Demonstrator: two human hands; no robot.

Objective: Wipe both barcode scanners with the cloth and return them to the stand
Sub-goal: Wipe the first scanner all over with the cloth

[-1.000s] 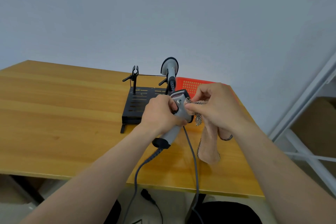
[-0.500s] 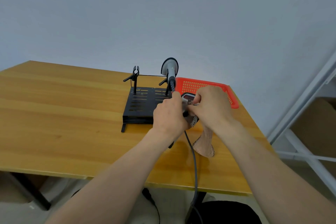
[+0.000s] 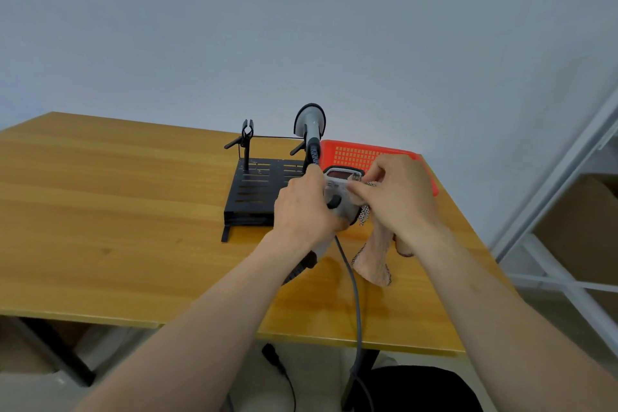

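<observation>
The left half of the tabletop [image 3: 100, 197] is bare wood, the widest free room for setting anything down. The black stand [image 3: 254, 191] sits mid-table; its left cradle [image 3: 247, 132] is vacant, while the right one carries the second scanner [image 3: 310, 120], upright, its cord dropping behind the hands.

Just in front of the stand, the left hand [image 3: 302, 211] has its grip wrapped tightly round the handle of the grey scanner [image 3: 341, 192], window facing up toward the camera. The right hand [image 3: 399, 197] pinches the cloth [image 3: 373, 257] against the scanner's head, fingers closed on the fabric; the loose tail hangs down to the tabletop.

Likely risks, as I judge them: the held scanner's head is close to the docked one, so a broad wiping stroke could knock it off its cradle. The grey cable [image 3: 352, 284] runs over the near edge and down, and a tug or a snag on a forearm could pull the scanner askew. The dangling cloth could catch the cable too.

To the right, the red basket [image 3: 361, 154] and the table's corner crowd things; room there is thin.
</observation>
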